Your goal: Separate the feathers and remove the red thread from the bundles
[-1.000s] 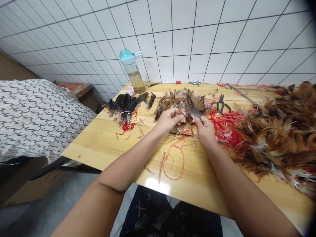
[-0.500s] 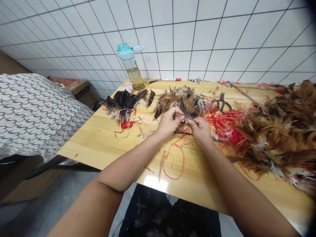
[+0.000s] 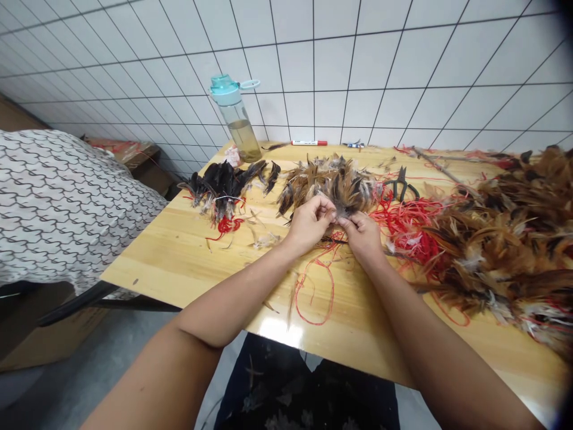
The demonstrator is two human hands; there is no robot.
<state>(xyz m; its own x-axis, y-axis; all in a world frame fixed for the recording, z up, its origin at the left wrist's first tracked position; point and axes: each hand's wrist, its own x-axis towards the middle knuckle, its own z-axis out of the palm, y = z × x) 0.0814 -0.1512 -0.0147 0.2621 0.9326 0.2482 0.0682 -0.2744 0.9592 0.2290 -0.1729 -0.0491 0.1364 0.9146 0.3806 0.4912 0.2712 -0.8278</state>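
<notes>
My left hand (image 3: 308,223) and my right hand (image 3: 362,234) meet at the middle of the wooden table (image 3: 179,257), fingertips pinching the base of a small bunch of brown feathers (image 3: 344,208). Behind the hands lies a heap of brown feathers (image 3: 326,182). A loop of red string (image 3: 320,292) lies on the table just in front of my hands. A tangle of red string (image 3: 407,224) sits right of my right hand.
A pile of black feathers (image 3: 224,182) lies to the left. A large mass of brown feathers (image 3: 505,239) covers the right side. Black scissors (image 3: 401,185), a teal-capped bottle (image 3: 236,119) and a red marker (image 3: 310,143) sit near the tiled wall. Patterned cloth (image 3: 67,203) lies left of the table.
My hands have drawn closer together on the small feather bunch, and the view has shifted slightly. Nothing else on the table has moved.
</notes>
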